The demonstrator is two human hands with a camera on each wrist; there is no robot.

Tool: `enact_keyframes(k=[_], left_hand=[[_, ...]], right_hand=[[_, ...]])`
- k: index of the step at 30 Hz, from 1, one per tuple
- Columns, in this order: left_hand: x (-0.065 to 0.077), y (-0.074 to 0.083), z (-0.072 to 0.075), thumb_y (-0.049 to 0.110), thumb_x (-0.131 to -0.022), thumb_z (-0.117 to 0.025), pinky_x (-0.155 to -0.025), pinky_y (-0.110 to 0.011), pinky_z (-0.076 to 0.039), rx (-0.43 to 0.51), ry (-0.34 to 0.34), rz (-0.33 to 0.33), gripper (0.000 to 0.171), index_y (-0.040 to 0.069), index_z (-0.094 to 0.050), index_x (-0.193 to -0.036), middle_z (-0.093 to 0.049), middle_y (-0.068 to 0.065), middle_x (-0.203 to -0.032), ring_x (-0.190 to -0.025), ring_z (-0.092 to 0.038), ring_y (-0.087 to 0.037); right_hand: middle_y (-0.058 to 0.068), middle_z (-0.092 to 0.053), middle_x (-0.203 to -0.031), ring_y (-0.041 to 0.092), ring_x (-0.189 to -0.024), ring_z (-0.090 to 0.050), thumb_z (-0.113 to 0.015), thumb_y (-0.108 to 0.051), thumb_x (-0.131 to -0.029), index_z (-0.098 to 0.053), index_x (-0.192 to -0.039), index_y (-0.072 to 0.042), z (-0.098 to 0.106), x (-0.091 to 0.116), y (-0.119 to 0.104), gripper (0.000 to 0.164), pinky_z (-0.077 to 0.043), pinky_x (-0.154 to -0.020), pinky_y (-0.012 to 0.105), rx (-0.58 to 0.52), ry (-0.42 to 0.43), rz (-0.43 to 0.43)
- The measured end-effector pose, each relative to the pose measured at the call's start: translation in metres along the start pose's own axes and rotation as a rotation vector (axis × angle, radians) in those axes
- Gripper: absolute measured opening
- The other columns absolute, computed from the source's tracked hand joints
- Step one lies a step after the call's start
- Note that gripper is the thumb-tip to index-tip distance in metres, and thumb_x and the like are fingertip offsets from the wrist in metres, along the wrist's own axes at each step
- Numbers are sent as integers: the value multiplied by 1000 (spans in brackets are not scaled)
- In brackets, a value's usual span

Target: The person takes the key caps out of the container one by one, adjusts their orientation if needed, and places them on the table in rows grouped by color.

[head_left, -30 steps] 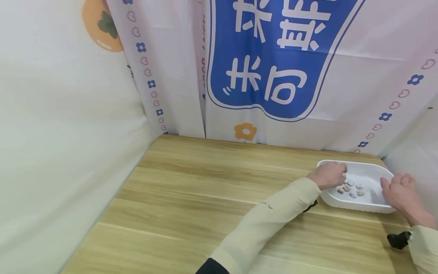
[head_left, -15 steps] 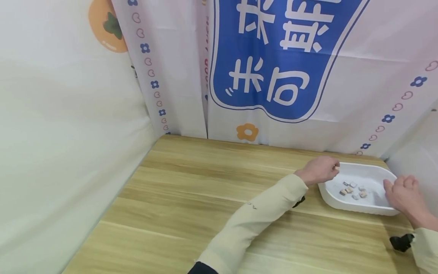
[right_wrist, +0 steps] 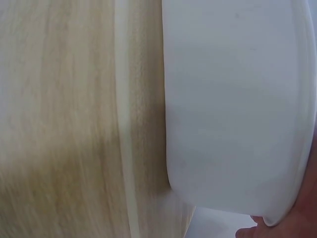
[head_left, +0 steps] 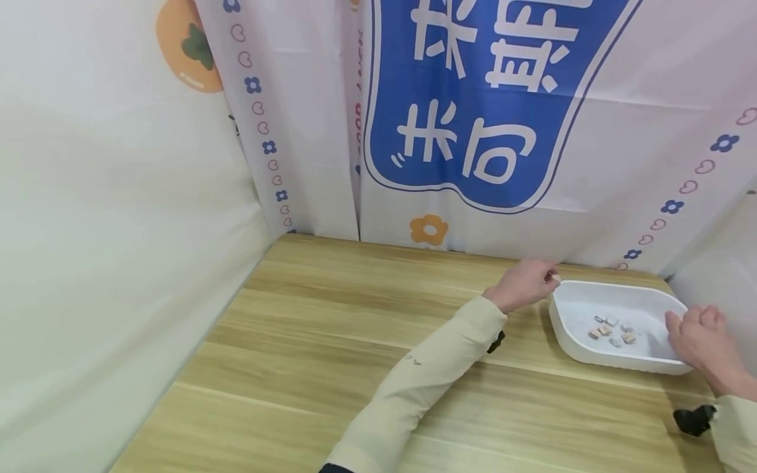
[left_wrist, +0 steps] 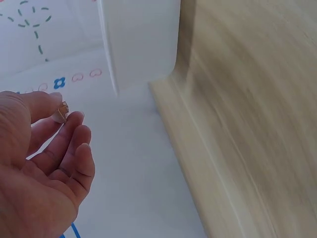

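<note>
A white plastic tray (head_left: pixel 621 365) with rounded ends stands at the table's far right. Several small tan and grey-white blocks (head_left: pixel 605 331) lie loose on its floor. Beyond the tray's left rim, my left hand (head_left: pixel 523 286) pinches one small block (left_wrist: pixel 61 113) between thumb and fingers. That block is tan and pale; its exact shape is partly covered by the fingertips. At the tray's right end, my right hand (head_left: pixel 702 336) holds the rim, with the thumb toward the inside. Only part of this hand (right_wrist: pixel 297 220) shows in the right wrist view, beside the tray wall.
The wooden table (head_left: pixel 378 315) extends left and in front of the tray. A printed cloth (head_left: pixel 307 131) hangs behind the table's back edge, and a plain white cloth (head_left: pixel 118 263) hangs along the left side. Black wrist straps (head_left: pixel 694 419) sit on the sleeves.
My left hand has moved out of the tray to the left and back, over its left rim, carrying the small block. My right hand stays at the tray's right end.
</note>
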State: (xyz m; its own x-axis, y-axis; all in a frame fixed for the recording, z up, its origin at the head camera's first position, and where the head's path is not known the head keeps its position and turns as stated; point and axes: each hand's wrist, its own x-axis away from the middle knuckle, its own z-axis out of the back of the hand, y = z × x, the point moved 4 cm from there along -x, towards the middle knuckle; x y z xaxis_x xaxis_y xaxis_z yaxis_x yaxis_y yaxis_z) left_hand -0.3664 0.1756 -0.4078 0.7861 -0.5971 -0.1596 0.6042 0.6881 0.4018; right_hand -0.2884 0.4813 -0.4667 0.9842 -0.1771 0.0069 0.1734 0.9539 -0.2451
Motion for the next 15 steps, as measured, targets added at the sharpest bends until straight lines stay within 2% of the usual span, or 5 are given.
enact_keyframes(k=[5, 12, 15], left_hand=[[6, -9, 10, 25, -98, -54, -81, -9, -46, -17, 12, 16, 27, 21, -68, -121, -69, 12, -109, -96, -60, 1], [13, -29, 12, 25, -97, -55, -82, -13, -48, -23, 16, 51, 28, 20, -68, -122, -69, 9, -114, -99, -63, -1], [18, -37, 13, 25, -97, -56, -82, -14, -49, -16, 15, 71, 27, 20, -68, -121, -70, 8, -113, -98, -63, -2]], right_hand=[[57, 6, -137, 64, -136, 5, -14, -44, -104, -1, -134, 33, -1, -1, -1, 84, -16, -107, 74, -2, -4, -19], [57, 2, -137, 64, -134, 0, -13, -40, -104, -3, -134, 33, -1, -1, 0, 80, -17, -107, 74, 6, 21, -33], [55, 5, -139, 62, -137, 3, -14, -41, -105, -1, -135, 32, -3, -2, 0, 80, -15, -110, 72, 12, 11, -50]])
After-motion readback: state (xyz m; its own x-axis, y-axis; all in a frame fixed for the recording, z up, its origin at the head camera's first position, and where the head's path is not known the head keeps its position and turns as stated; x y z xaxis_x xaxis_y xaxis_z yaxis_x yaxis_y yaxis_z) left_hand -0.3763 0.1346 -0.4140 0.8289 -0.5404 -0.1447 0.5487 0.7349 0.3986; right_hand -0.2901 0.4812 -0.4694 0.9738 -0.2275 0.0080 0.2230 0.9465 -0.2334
